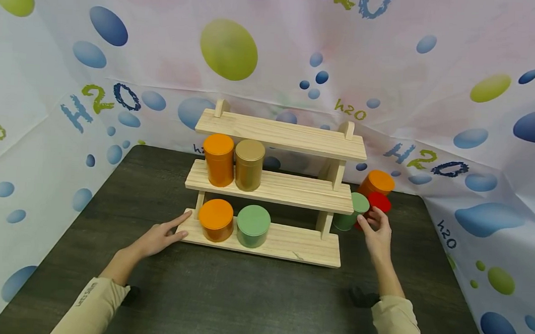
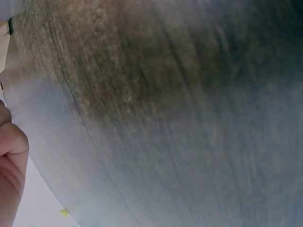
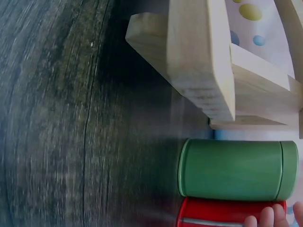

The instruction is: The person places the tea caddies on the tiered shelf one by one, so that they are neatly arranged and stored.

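Out on the left, the left hand had thumb and forefinger spread wide, tips touching the end of the wooden shelf! Aboard it, a tall orange can stood above a squat orange one; next, a gold can above a squat green one. Past the shelf, a taller green can stood just beside the red can, where the right hand had bent fingers; whether they gripped, you couldn't tell! Behind, another orange can.
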The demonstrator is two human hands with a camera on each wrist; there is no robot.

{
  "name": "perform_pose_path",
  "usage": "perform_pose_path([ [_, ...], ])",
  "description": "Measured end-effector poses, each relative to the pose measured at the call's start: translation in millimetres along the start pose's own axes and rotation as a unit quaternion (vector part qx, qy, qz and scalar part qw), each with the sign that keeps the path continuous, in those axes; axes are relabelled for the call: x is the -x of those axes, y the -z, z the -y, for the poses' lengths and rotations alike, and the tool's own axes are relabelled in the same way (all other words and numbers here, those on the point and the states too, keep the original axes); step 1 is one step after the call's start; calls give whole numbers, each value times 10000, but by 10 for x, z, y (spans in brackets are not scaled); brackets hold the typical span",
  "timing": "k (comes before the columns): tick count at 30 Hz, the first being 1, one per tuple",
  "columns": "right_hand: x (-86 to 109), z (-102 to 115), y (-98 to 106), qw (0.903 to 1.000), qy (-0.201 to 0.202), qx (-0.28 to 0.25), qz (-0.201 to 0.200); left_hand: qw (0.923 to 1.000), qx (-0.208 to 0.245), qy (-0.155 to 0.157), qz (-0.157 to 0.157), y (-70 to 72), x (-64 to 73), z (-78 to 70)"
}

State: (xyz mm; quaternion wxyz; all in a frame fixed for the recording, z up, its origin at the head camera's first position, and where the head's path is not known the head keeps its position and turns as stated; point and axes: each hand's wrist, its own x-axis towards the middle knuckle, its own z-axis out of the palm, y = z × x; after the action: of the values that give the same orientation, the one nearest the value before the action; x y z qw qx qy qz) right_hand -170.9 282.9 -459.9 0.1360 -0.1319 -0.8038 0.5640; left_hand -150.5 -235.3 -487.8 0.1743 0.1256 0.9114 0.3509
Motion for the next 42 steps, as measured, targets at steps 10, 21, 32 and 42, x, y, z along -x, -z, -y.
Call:
perform_pose_path([
  [10, -53, -47, -159, 9974, -134, 551, -439, 10000, -22, 62, 43, -8, -6, -5],
  [21, -85, -32, -330, 9858, -153, 913, -1399, 9999, -22, 107, 46, -16, -12, -2],
  [32, -45, -29, -335, 9836, -254, 949, -1510, 10000, -64, 44, -28, 0, 0, -8],
  [42, -64, 2, -393, 9797, -369, 1147, -1603, 10000, -32, 68, -13, -9, -6, 11],
])
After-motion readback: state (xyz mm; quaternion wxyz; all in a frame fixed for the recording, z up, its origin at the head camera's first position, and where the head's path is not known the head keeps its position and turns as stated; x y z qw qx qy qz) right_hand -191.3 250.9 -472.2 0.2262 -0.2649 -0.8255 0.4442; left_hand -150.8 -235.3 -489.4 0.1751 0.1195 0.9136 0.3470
